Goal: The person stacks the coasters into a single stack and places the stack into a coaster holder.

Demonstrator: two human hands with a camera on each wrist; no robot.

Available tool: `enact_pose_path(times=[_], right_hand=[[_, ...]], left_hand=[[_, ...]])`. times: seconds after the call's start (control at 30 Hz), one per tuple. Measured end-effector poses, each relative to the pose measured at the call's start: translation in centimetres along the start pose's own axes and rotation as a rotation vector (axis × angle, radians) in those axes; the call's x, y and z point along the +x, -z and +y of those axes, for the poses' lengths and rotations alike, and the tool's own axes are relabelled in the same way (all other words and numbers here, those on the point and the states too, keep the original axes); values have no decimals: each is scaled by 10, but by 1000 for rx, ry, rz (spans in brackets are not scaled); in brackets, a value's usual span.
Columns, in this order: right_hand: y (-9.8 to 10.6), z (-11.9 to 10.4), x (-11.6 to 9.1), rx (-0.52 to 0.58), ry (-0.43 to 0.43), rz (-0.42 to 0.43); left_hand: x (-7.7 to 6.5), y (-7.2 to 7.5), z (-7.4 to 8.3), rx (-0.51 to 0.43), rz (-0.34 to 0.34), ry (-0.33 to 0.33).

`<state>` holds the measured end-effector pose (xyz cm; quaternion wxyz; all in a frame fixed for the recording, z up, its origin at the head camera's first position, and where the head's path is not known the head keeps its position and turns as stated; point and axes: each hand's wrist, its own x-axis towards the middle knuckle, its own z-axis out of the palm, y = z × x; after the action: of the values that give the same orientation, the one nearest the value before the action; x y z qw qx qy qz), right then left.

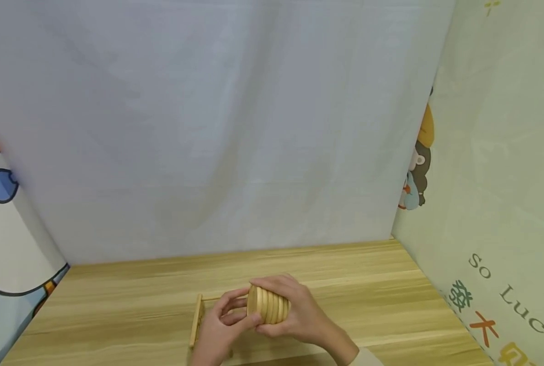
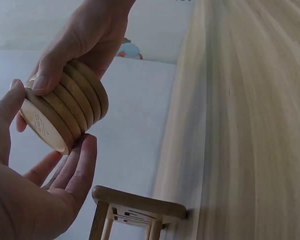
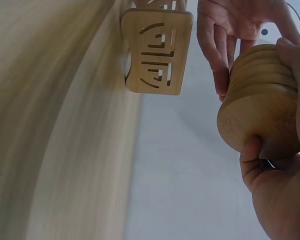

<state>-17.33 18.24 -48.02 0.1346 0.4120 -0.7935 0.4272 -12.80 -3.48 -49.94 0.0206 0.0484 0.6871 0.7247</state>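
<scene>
Several round wooden coasters (image 1: 268, 306) form a stack lying on its side, raised above the table in front of me. My right hand (image 1: 305, 314) grips the stack from the right, thumb and fingers around its edges. On the other side my left hand (image 1: 223, 325) holds the near end of the stack, its thumb at one edge and fingertips at the opposite one. In the left wrist view the end coaster (image 2: 44, 125) shows a recessed face with faint marking. A wooden holder (image 3: 157, 52) with cut-out patterned end panels stands on the table, partly behind my left hand in the head view.
The wood-grain table (image 1: 130, 305) meets a pale curtain (image 1: 235, 152) at its back edge. Printed panels stand at both sides, the right panel (image 1: 491, 203) with lettering and the left panel (image 1: 11, 239) with cartoon shapes.
</scene>
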Motion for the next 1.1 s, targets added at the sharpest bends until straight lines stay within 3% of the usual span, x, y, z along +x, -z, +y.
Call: enact_pose_path(times=[0.23, 0.43, 0.63, 0.93, 1.1], right_hand=[[-6, -4, 17, 34, -35, -50], [-13, -6, 29, 40, -40, -94], [-21, -8, 43, 25, -24, -134], [-30, -10, 57, -57, 49, -183], [-36, -11, 62, -106, 64, -200]], left_hand=[[4, 15, 7, 1, 61, -11], [8, 31, 9, 28, 65, -20], [13, 48, 8, 58, 63, -78], [16, 72, 8, 229, 54, -134], [17, 82, 6, 270, 39, -142]])
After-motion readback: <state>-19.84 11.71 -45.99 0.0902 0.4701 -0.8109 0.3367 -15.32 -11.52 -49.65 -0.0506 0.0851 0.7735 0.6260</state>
